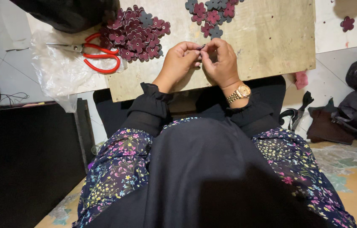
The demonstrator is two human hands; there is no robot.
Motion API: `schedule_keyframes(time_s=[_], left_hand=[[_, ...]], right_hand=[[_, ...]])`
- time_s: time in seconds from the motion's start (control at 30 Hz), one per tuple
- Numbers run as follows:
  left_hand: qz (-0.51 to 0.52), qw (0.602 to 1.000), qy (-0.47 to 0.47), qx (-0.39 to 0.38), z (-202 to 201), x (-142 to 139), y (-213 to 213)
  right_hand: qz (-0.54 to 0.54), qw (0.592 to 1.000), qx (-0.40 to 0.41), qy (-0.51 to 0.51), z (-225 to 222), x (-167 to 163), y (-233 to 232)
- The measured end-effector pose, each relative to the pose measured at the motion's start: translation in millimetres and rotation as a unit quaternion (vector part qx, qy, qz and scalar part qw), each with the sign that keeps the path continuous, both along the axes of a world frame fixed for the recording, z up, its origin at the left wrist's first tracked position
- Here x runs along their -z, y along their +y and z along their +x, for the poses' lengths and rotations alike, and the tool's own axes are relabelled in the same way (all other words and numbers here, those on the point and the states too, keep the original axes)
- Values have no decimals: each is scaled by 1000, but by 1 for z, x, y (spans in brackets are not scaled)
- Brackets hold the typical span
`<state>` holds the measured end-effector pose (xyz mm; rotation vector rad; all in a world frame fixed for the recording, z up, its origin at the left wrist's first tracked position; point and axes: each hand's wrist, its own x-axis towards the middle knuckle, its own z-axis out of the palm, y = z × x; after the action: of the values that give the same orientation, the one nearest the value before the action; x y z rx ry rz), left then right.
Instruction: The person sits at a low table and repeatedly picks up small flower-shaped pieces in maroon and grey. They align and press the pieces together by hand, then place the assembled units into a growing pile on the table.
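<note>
Person, seated. Black long sleeves with gathered ruffle cuffs behind each grip: left sleeve, right sleeve. Gold metal-link wristwatch just behind the right grip. Black overgarment down the middle; dark floral-print fabric with small pink, yellow and blue flowers on both sides.

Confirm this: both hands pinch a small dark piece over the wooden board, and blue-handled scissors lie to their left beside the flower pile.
One thing is wrong: the scissors have red handles, not blue, as the head view shows. The rest stands: both hands pinch a small piece over the board, beside the flower pile.
</note>
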<state>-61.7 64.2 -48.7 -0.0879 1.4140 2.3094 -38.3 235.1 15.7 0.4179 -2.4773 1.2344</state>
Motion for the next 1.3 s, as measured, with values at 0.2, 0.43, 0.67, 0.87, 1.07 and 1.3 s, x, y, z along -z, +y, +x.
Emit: schedule_keyframes(time_s=[0.2, 0.43, 0.67, 0.87, 1.07, 1.3], left_hand=[[5, 1000, 25, -8, 3, 4, 5], [-32, 996, 85, -28, 12, -3, 7], [-12, 995, 86, -57, 19, -21, 13], [-351, 876, 264, -196, 16, -56, -36], [-447, 807, 238, -305, 5, -82, -111], [-586, 720, 248, -278, 18, -73, -127]], right_hand=[[-70, 997, 2, -28, 1, -1, 1], [-91, 994, -7, -64, 1, 10, 5], [-204, 969, -63, -125, -3, 22, 15], [-6, 988, 151, -4, -32, 35, 37], [102, 976, 194, 12, -58, 38, 42], [172, 967, 189, -7, -69, 29, 39]])
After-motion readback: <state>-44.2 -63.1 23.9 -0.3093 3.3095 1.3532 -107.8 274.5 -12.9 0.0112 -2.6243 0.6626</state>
